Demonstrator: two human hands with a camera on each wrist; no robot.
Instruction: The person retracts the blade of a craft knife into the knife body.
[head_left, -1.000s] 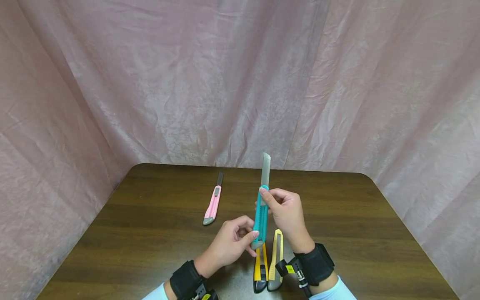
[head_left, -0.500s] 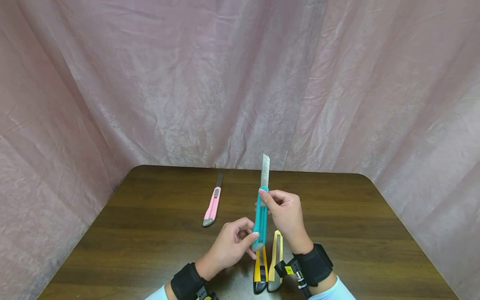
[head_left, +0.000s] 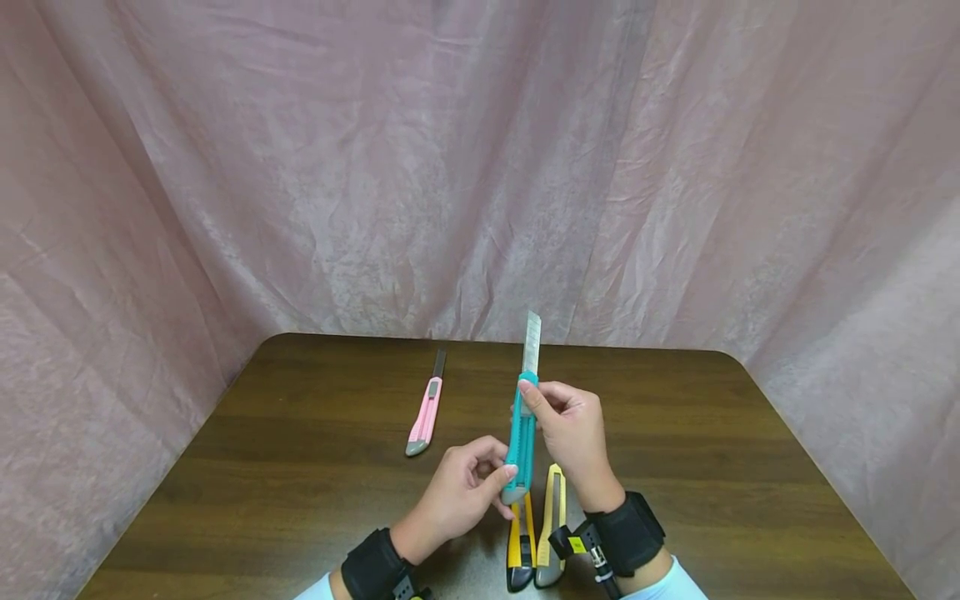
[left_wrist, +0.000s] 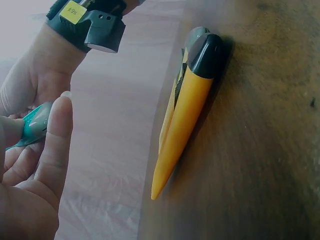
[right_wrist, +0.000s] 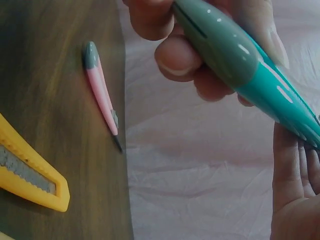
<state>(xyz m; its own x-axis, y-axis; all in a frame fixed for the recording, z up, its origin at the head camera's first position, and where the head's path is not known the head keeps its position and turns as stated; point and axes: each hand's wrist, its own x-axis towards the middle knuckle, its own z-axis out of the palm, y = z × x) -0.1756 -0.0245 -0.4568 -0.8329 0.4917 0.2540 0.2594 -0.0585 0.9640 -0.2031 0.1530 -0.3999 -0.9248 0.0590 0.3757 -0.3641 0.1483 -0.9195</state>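
Observation:
Both hands hold a teal utility knife (head_left: 521, 446) up above the table, its long segmented blade (head_left: 532, 343) extended and pointing away. My left hand (head_left: 465, 487) pinches the knife's grey end cap (left_wrist: 39, 122) between thumb and fingers. Higher up, near the blade's base, my right hand (head_left: 573, 425) grips the teal body, with its thumb on the front by the slider. In the right wrist view the teal body (right_wrist: 280, 97) passes close to the camera, with the fingers of both hands on it.
An orange-yellow and black utility knife (head_left: 521, 546) and a pale yellow one (head_left: 551, 533) lie side by side under the hands. Farther left lies a pink utility knife (head_left: 425, 417) with its blade out. A pink curtain (head_left: 480, 167) hangs behind the brown table (head_left: 300, 467).
Hands and teal knife keep nearly the same pose. The whole head view has shifted slightly, so everything sits a little lower in the frame.

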